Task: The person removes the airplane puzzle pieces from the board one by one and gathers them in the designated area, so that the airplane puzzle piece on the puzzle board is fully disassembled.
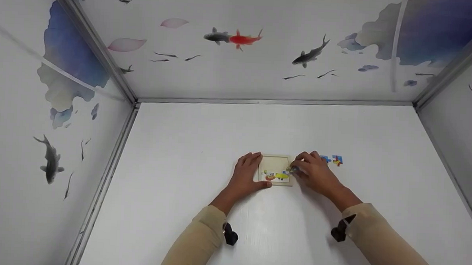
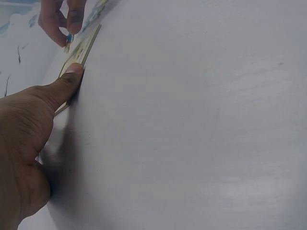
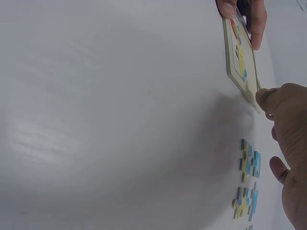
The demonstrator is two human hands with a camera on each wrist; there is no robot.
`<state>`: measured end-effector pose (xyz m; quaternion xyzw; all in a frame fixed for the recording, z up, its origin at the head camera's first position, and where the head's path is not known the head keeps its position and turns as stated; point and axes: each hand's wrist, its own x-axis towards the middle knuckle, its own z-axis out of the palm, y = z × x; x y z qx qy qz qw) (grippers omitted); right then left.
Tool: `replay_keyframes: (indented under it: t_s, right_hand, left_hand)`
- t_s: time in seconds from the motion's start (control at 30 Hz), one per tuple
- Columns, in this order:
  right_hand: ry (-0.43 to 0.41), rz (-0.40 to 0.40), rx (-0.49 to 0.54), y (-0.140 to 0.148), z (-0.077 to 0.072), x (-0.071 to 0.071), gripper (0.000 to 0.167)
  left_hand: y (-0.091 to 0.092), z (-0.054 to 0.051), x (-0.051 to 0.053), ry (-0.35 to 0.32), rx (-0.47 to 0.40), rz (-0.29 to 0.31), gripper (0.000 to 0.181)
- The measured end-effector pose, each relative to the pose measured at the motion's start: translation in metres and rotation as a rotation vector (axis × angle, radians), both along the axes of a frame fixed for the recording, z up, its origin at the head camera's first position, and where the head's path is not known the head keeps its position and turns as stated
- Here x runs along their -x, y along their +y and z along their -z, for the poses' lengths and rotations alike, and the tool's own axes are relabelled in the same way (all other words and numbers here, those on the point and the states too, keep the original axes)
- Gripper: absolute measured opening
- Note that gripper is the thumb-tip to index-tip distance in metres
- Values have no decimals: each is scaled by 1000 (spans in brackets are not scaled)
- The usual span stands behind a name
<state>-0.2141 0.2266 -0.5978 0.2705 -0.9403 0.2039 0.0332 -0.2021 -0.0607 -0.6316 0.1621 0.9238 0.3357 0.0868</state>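
A small square wooden puzzle tray (image 1: 274, 163) lies flat on the white table. Colourful pieces (image 1: 276, 176) fill its lower row, while the upper part shows bare wood. My left hand (image 1: 245, 174) grips the tray from the left, thumb along the near edge and fingertips at the far left corner. Over the tray's right edge, my right hand (image 1: 316, 174) pinches a small jigsaw piece (image 2: 68, 44) between thumb and fingers. Most of that piece is hidden by the fingers. In the right wrist view, the right thumb is close to the tray's corner.
Several loose jigsaw pieces (image 3: 242, 203), blue and yellow, lie to the right of the tray, partly behind the right hand in the head view. White panels with painted fish (image 1: 309, 56) and metal-framed edges (image 1: 257, 102) border the table at the back and sides.
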Motion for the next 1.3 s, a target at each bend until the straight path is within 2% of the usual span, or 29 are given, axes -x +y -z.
replay_keyframes:
  t_s: [0.3,0.7,0.93,1.3]
  right_hand:
    - [13,42,-1,23,-1,-2,23]
    - [-47,130,38,60,-2,-8,30]
    - [-25,145,9,80,0,-11,29]
    - [-10,161,-19,107,2,-16,26]
  left_hand:
    - [0,1,1,5,0,10,107]
    - [0,0,0,4,-14,9,107]
    - [-1,1,0,26,-34,17,106]
    - [-1,1,0,9,-9,1,106]
